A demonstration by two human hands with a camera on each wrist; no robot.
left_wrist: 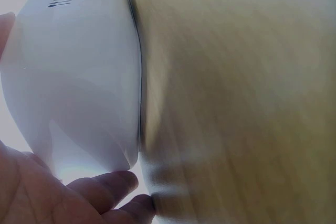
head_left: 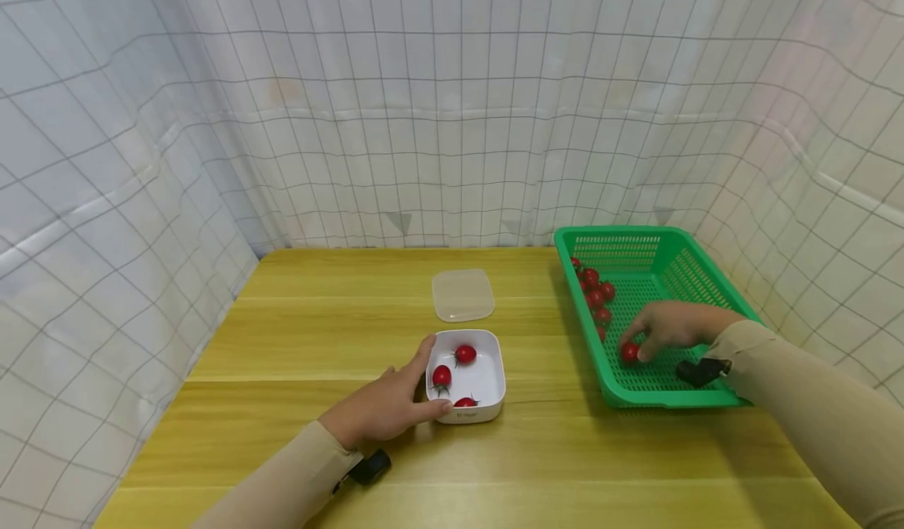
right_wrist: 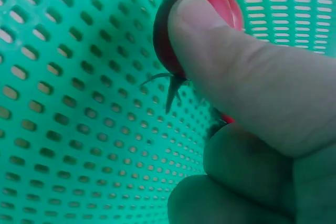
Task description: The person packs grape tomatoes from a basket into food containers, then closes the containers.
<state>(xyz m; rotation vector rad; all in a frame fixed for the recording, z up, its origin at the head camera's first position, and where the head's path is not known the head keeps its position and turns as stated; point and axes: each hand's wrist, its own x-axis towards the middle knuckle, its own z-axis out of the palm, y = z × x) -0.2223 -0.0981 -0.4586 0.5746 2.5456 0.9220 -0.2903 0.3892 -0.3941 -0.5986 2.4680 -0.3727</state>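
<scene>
A square white container (head_left: pixel 487 372) stands on the table with three cherry tomatoes (head_left: pixel 464 354) in it. My left hand (head_left: pixel 391 399) holds it at its left side, thumb along the front wall and fingers by the back left corner. In the left wrist view, fingertips (left_wrist: pixel 118 179) touch the container's wall (left_wrist: pixel 79 77). Inside the green basket (head_left: pixel 609 380), my right hand (head_left: pixel 671 329) pinches a cherry tomato (head_left: pixel 629 352). Close up in the right wrist view, the thumb (right_wrist: pixel 210 40) presses on this red tomato (right_wrist: pixel 170 30), its green stem showing below.
Several more cherry tomatoes (head_left: pixel 595 297) lie along the basket's left side. Behind the container a flat, translucent lid (head_left: pixel 462 295) lies on the wooden table (head_left: pixel 318 317). White grid-patterned curtains (head_left: pixel 452 121) enclose the back and sides.
</scene>
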